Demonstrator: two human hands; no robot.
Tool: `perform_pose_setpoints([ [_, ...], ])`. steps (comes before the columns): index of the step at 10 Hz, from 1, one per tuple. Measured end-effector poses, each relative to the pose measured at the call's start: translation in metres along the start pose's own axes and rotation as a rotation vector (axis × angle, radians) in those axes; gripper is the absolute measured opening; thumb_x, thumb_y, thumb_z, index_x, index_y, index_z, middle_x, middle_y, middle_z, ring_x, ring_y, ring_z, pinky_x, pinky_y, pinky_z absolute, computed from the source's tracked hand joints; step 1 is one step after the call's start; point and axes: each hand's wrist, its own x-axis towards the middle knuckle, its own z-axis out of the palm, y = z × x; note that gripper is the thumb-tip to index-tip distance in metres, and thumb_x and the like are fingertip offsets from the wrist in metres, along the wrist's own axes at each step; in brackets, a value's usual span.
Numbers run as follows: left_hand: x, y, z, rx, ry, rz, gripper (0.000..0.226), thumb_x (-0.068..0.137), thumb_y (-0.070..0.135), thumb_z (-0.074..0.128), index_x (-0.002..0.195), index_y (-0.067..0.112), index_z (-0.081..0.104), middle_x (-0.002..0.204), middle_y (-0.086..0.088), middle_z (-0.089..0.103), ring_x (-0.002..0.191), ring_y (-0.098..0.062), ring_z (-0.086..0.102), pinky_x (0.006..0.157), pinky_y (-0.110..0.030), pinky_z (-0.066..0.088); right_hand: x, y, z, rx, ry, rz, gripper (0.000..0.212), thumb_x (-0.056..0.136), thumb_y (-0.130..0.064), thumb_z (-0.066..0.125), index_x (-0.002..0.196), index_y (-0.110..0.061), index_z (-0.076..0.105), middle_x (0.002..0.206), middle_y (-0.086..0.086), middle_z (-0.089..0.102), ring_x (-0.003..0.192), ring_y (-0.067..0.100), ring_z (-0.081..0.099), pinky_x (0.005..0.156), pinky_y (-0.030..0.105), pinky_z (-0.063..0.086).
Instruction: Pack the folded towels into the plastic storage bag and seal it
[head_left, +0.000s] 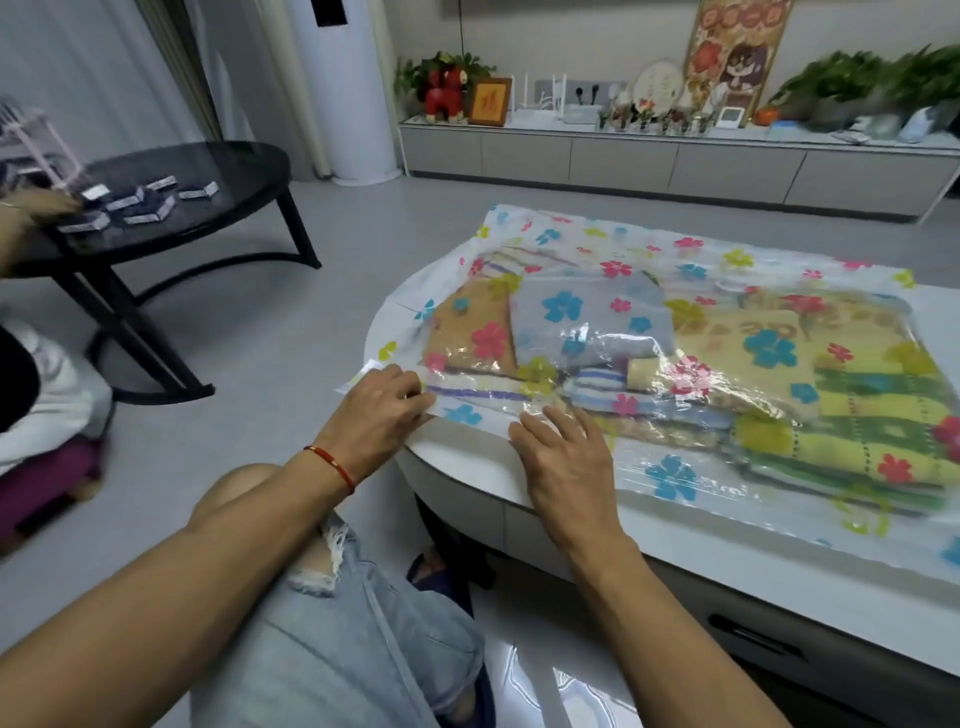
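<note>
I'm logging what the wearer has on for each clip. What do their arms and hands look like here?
Both forearms are bare, with no sleeves or gloves in view. The left hand has a thin red cord bracelet with a small gold bead at the wrist. The right hand wears nothing; no rings show.

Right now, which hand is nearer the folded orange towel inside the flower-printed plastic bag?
Left. The left hand pinches the bag's edge just below the orange towel; the right hand rests flat farther right.
</note>
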Motion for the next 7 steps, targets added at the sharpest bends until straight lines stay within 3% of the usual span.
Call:
perform_pose_setpoints([
  [2, -0.022, -0.034, -0.002, 0.079, -0.05, -0.1, 0.01, 0.086, 0.019, 0.073, 0.084, 0.009, 0.073, 0.075, -0.011, 0.061, 0.066, -0.033, 0.054, 0.056, -0.038, 0.042, -0.009, 0.0, 0.009, 0.023, 0.067, 0.01, 0.034, 0.076, 0.011, 0.074, 0.104, -0.009, 0.077, 0.115, 0.011, 0.078, 0.117, 0.038, 0.069, 0.107, 0.054, 0.05],
  [3, -0.031, -0.048, 0.0, 0.104, -0.035, -0.233, 0.012, 0.081, 0.02, 0.078, 0.083, 0.009, 0.075, 0.075, -0.012, 0.061, 0.066, -0.035, 0.056, 0.054, -0.038, 0.042, -0.013, 0.0, 0.014, 0.056, 0.101, -0.004, 0.036, 0.072, 0.015, 0.077, 0.1, -0.007, 0.077, 0.111, 0.013, 0.079, 0.112, 0.039, 0.071, 0.107, 0.056, 0.05],
  [4, -0.037, -0.05, -0.001, 0.074, -0.057, -0.339, 0.015, 0.081, 0.021, 0.078, 0.091, 0.01, 0.077, 0.078, -0.013, 0.061, 0.073, -0.036, 0.057, 0.054, -0.04, 0.048, -0.016, -0.004, 0.014, 0.103, 0.07, 0.058, 0.027, 0.076, 0.009, 0.08, 0.098, -0.007, 0.078, 0.11, 0.011, 0.079, 0.114, 0.04, 0.071, 0.106, 0.056, 0.052],
  [5, -0.036, -0.039, -0.003, 0.111, -0.139, -0.349, 0.016, 0.08, 0.011, 0.076, 0.095, 0.006, 0.074, 0.088, -0.015, 0.062, 0.083, -0.037, 0.056, 0.062, -0.046, 0.05, -0.018, -0.001, 0.007, 0.198, 0.062, 0.08, 0.018, 0.088, -0.007, 0.079, 0.105, -0.006, 0.078, 0.116, 0.012, 0.077, 0.12, 0.04, 0.068, 0.106, 0.057, 0.051],
  [6, -0.037, -0.012, -0.013, 0.081, -0.172, -0.38, 0.049, 0.072, 0.01, 0.065, 0.121, 0.011, 0.066, 0.121, -0.014, 0.062, 0.111, -0.038, 0.053, 0.083, -0.048, 0.049, -0.029, 0.004, -0.016, 0.389, 0.092, 0.075, 0.023, 0.092, -0.012, 0.077, 0.114, -0.007, 0.078, 0.119, 0.01, 0.076, 0.117, 0.03, 0.07, 0.106, 0.052, 0.051],
  [7, -0.034, 0.027, -0.04, -0.239, 0.101, -0.384, 0.059, 0.069, 0.018, 0.055, 0.128, 0.022, 0.064, 0.128, 0.0, 0.063, 0.117, -0.022, 0.054, 0.105, -0.028, 0.04, -0.047, 0.023, -0.063, 0.804, 0.273, 0.343, 0.018, 0.094, -0.019, 0.075, 0.11, -0.021, 0.082, 0.11, -0.008, 0.08, 0.106, 0.01, 0.073, 0.094, 0.038, 0.058],
])
